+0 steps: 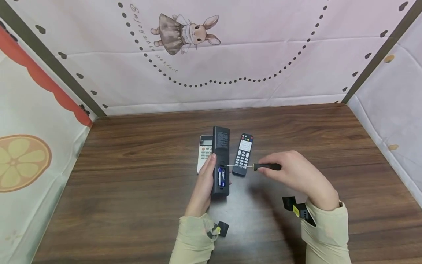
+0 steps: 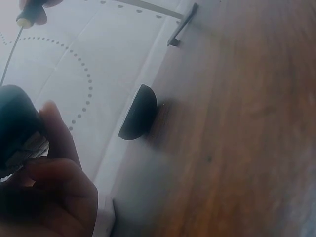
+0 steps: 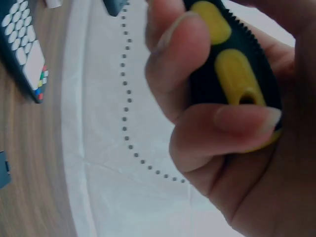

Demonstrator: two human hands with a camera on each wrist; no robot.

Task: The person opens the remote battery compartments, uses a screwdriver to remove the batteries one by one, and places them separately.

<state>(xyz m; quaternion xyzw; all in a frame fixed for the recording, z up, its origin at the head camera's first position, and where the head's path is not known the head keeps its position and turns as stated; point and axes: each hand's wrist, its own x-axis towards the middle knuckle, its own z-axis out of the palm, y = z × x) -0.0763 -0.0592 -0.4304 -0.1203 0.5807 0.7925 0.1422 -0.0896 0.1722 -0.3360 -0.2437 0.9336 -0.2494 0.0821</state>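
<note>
My left hand (image 1: 202,185) grips a black remote control (image 1: 221,148), its back turned up and raised above the table. In the uncovered battery compartment lie two blue batteries (image 1: 221,177). My right hand (image 1: 293,172) holds a screwdriver (image 1: 268,167) by its black and yellow handle, which fills the palm in the right wrist view. The thin shaft points left, and its tip is at the compartment's upper end; whether it touches cannot be told. In the left wrist view the held remote (image 2: 17,128) shows only in part, dark and blurred.
A dark remote with white buttons (image 1: 243,156) lies on the wooden table (image 1: 138,176), right of the held one. A white remote (image 1: 202,157) is partly hidden behind it. A small dark piece (image 3: 4,170) shows on the table in the right wrist view. A fabric wall (image 1: 230,62) stands behind.
</note>
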